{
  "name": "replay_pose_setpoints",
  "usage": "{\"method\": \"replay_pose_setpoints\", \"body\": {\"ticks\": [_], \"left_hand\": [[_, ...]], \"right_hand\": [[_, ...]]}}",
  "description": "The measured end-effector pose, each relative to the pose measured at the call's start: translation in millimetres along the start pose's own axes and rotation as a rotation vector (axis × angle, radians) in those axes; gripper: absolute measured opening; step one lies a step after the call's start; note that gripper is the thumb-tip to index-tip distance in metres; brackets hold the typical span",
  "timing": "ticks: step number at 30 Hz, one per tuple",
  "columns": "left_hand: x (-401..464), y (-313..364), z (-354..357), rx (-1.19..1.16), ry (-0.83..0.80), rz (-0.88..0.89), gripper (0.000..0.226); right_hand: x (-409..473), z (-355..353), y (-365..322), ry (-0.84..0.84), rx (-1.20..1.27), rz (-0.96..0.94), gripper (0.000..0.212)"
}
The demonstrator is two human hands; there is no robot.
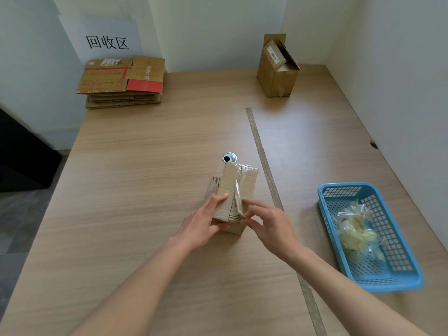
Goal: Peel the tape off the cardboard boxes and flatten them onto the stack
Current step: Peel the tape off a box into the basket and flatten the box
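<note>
Cardboard, flattened: a stack (122,82) of boxes lies at the far left corner of your table (145,154), under a paper sign (106,37) on the wall. Centre, near you: a small cardboard box (238,187); your left hand (204,221) grips its left side, fingers curled round the flap. Clear tape (238,190) runs down its seam; your right hand (269,226) pinches the tape's lower end. Far right: an open box (276,66), upright. Near right: a blue basket (392,280) holding crumpled tape scraps (355,229).

Head camera looks forward and down, close over the table (135,166)
</note>
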State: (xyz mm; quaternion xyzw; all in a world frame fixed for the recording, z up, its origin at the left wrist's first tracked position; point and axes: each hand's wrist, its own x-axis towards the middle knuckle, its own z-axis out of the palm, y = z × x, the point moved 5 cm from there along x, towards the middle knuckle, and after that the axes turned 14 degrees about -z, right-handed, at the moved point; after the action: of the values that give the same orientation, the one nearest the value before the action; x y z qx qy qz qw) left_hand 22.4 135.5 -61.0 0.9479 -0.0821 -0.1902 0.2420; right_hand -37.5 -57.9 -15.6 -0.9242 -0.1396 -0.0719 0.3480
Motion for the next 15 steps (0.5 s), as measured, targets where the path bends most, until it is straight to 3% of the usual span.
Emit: {"method": "replay_pose_setpoints", "body": {"ticks": [6,9,12,15], "left_hand": [[4,3,-9,0.041,-0.047,0.071,0.092],[5,7,-16,-0.03,-0.129,0.071,0.091],[1,19,-19,-0.126,-0.153,-0.022,0.097],[-1,32,-8,-0.229,-0.043,-0.179,0.098]], "right_hand": [[32,-34,14,-0.141,0.182,0.1,0.014],[43,-43,20,-0.153,0.111,0.082,0.006],[42,-27,9,-0.178,-0.026,-0.051,0.01],[41,-13,1,-0.112,0.043,0.017,0.009]]}}
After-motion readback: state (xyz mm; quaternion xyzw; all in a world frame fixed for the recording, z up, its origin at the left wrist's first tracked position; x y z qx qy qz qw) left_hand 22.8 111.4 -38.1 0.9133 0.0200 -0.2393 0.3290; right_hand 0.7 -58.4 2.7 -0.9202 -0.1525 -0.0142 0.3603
